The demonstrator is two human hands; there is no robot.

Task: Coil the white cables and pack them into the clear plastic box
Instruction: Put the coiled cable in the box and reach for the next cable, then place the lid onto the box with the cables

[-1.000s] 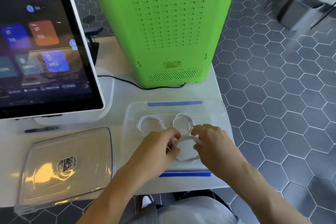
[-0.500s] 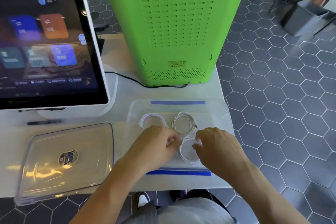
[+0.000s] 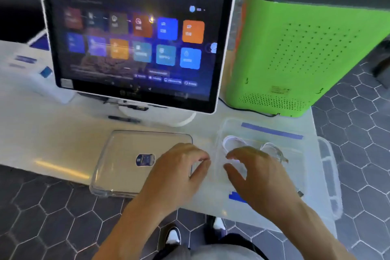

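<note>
The clear plastic box (image 3: 312,167) sits on the white table at the right, with blue tape strips along its far and near edges. Two white coiled cables show inside it: one coil (image 3: 231,142) at the far left and another coil (image 3: 273,151) to its right. A third coil is mostly hidden under my right hand (image 3: 257,173), which hovers over the box with fingers spread and empty. My left hand (image 3: 179,171) is just left of the box, over the right end of the clear lid (image 3: 126,160), fingers curled but holding nothing.
A touchscreen terminal (image 3: 135,42) on a white stand stands behind the lid. A green perforated machine (image 3: 306,53) stands at the back right, with a black cord running from it. A black pen (image 3: 124,120) lies near the stand. The table's near edge runs just under the lid.
Both hands let go of the third coil, now lying in the box. My left hand moved left over the lid. The view swung left.
</note>
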